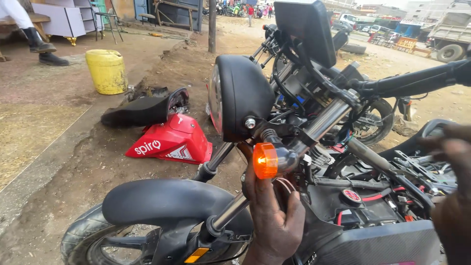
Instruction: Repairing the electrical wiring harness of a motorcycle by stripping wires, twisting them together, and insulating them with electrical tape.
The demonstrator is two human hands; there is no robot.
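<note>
Place: open-air roadside motorcycle repair spot.
Ground: bare dirt [73,167].
Signs: stripped motorcycle [314,147]; red fairing [171,142] and seat [142,110] lying on the dirt; yellow drum [106,71].
Background: truck [449,34], street stalls.

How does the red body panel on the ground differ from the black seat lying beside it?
The red body panel is glossy and angular, with white markings; the black seat is matte, long and curved. The panel lies nearer the motorcycle, the seat behind it, partly overlapping its top. Both lie detached on the dirt.
</note>
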